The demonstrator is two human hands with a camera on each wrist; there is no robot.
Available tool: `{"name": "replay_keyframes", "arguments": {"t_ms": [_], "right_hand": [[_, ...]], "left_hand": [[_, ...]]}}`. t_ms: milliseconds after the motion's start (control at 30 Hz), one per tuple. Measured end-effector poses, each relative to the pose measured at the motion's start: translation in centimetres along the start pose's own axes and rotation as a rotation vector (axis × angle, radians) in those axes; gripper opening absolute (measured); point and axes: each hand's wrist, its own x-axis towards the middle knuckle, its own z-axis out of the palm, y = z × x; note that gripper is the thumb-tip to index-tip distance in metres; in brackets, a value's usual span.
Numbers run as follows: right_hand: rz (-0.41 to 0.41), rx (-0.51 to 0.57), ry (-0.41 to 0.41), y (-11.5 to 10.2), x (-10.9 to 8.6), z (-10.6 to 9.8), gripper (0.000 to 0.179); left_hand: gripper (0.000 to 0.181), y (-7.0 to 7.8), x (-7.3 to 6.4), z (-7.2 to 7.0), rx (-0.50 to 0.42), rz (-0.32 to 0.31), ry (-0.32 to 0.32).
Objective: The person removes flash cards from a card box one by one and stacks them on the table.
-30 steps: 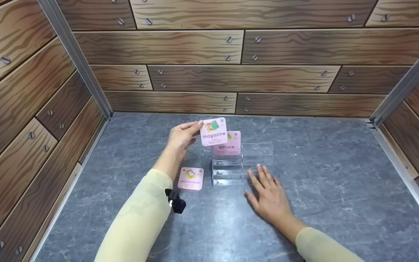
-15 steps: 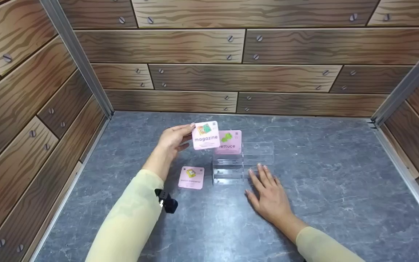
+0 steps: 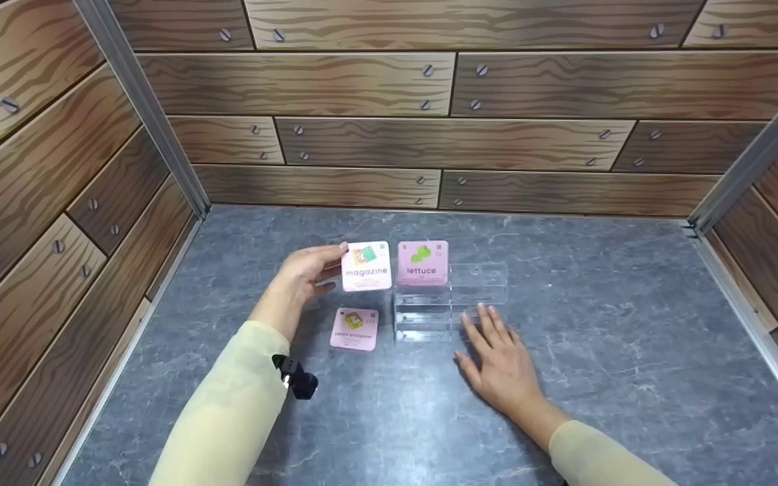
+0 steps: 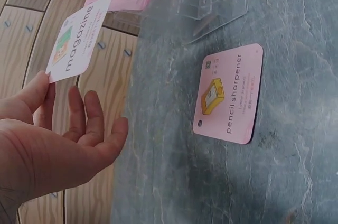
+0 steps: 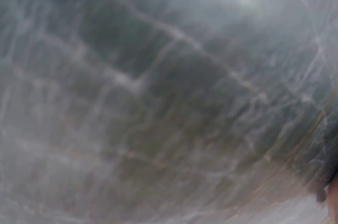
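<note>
Behind the clear tiered stand and off to both sides rise the wood-plank walls, brown boards printed with screw heads. Under the stand and all around it runs the grey marble-patterned tabletop. Grey metal posts mark the back corners, well apart from the stand. In from the near side come two pale yellow sleeves, one on each side of the stand.

And here's the clear tiered stand itself, see-through, stepped in rows. At its right front lies the right hand, palm down, fingers straight, gripping nothing; fingertips at the stand's edge, though whether they touch it I can't tell. The right wrist view gives mostly blurred tabletop.

Over to the left of the stand, the left hand: thumb and finger pinch one edge, the other fingers loosely bent and free. What it has is the magazine card, up in the air just left of the stand, lettering facing the person. Next, the lettuce card, upright in the stand's rear left part. The pencil sharpener card lies flat, left of the stand's front. Smallest, also left of the stand: a black wrist device on the left arm.
</note>
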Motion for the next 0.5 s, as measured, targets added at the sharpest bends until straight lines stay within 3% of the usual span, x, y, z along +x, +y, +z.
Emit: {"name": "replay_keyframes", "arguments": {"t_ms": [267, 500], "right_hand": [[0.0, 0.0, 0.002, 0.0, 0.0, -0.1, 0.067], [0.005, 0.005, -0.017, -0.1, 0.1, -0.2, 0.068]], "left_hand": [[0.034, -0.5, 0.2, -0.7, 0.057, -0.048, 0.029], [0.025, -1.0, 0.2, -1.3, 0.087, -0.13, 0.029]]}}
